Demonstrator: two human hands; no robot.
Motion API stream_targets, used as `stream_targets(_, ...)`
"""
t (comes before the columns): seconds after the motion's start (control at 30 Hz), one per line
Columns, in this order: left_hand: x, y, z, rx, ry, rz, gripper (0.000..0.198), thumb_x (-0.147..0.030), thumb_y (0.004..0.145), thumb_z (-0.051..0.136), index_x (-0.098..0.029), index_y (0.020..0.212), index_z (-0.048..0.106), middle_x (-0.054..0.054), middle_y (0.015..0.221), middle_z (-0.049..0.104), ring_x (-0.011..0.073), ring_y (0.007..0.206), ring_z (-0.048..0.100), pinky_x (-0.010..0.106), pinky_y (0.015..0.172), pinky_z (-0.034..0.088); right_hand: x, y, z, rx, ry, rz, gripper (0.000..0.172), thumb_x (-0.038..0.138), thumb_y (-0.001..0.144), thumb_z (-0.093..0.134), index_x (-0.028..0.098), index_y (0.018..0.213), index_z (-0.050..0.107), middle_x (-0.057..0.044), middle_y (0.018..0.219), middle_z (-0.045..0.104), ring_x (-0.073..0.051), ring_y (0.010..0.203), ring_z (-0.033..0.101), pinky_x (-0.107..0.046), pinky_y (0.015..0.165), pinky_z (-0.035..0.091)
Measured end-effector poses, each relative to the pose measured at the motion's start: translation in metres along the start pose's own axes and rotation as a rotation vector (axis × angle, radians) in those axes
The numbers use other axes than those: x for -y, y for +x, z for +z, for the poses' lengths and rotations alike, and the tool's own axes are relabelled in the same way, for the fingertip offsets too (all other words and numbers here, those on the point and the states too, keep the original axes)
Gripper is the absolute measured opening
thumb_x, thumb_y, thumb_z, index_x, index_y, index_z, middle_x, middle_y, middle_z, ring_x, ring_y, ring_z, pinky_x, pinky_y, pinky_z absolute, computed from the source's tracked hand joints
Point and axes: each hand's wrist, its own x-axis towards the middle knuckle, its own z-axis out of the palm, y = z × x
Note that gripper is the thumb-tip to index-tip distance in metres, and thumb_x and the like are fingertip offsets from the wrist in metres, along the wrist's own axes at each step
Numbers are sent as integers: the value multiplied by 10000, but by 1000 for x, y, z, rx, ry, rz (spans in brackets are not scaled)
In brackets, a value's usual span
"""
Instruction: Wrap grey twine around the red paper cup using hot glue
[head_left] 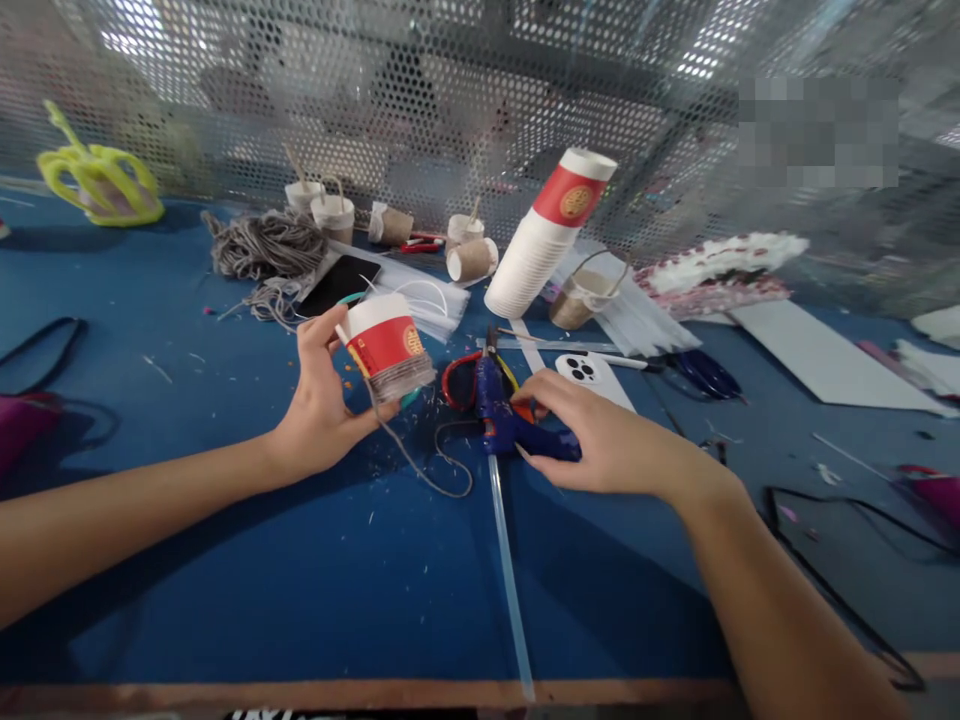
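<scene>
My left hand [319, 390] grips a red and white paper cup [384, 335], tilted above the table. Grey cord [403, 376] is wound round the cup's lower end, and its loose tail [420, 470] trails onto the table. A blue glue gun [491, 395] lies with a long clear glue stick [507, 570] in its back end. Around the gun's handle, my right hand [592, 430] has its thumb and fingers apart; whether they touch it is hard to tell. Scissors [459, 382] with red and yellow handles are partly hidden under the gun.
A tall leaning stack of paper cups [536, 245] stands behind the gun. Behind my left hand are a grey cord bundle [262, 245] and a black phone [341, 283]. A white phone [604, 380] lies by my right hand. Small cord-wrapped cups [334, 215] line the perforated metal screen [420, 110].
</scene>
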Motion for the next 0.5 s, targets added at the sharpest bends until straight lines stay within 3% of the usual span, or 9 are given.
stream_targets(0.1, -2, 0, -1, 15, 7, -37, 850, -390, 760, 713, -351, 1432, 195, 104, 1328, 315, 336, 1288, 399, 620, 1096, 445, 0, -2, 5, -16, -102, 7, 406, 215, 727, 626, 182, 1126, 562, -117, 1091, 593, -286, 936, 646, -465, 832, 548)
stream_targets(0.27, -5, 1, -3, 52, 48, -40, 815, -425, 783, 697, -341, 1430, 209, 90, 1360, 320, 348, 1292, 420, 609, 1084, 475, 3, 6, 19, -36, -209, 55, 313, 115, 733, 522, 144, 1044, 536, -125, 1053, 563, -233, 719, 649, -410, 652, 549)
stream_targets(0.4, -5, 2, -4, 71, 69, -36, 785, -400, 813, 668, -313, 1435, 197, 84, 1358, 314, 327, 1303, 415, 561, 1081, 488, 1, 10, 25, -170, -191, 109, 254, 177, 782, 526, 157, 1034, 499, -135, 1073, 528, -239, 741, 635, -418, 659, 545)
stream_targets(0.5, -3, 1, -3, 71, 60, -14, 863, -353, 752, 726, -293, 1436, 205, 98, 1335, 313, 335, 1279, 429, 583, 1051, 496, 0, 9, 24, -322, -115, 121, 238, 207, 772, 560, 182, 996, 484, -132, 1068, 516, -258, 812, 616, -443, 710, 541)
